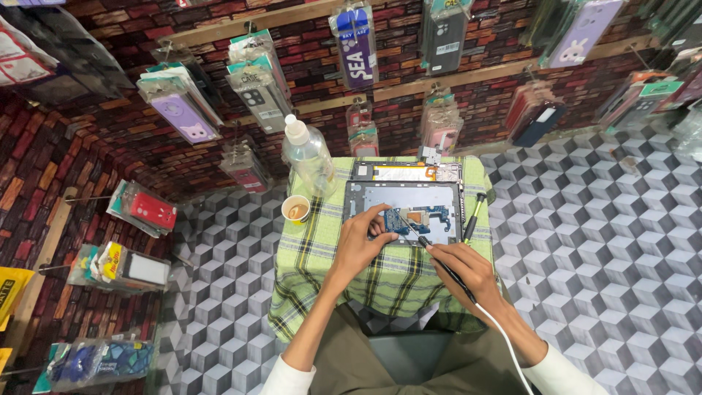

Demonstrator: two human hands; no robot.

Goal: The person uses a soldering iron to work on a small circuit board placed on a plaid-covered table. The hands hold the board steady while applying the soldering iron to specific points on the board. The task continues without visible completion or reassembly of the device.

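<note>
1. Now, mid-repair on the blue circuit board (406,219), lying on the grey opened device frame (409,205), which sits on the green plaid cloth over the small worktop (322,256).
2. Left hand (358,241) pressing down at the board's left edge, fingers spread flat, grip closed on nothing, just pinning it steady.
3. Right hand (468,271) wrapped tight around a thin black corded tool (439,256), tip touching the board near its middle; white cord trailing back toward the lap.
4. Looks like close point work on the board, probably soldering or probing; cannot tell which.
5. Next move calls for a steady tip and a firm hold-down.
6. Off to the side: paper cup (296,209), clear bottle (307,153), screwdriver (473,216) just right of the frame.
</note>
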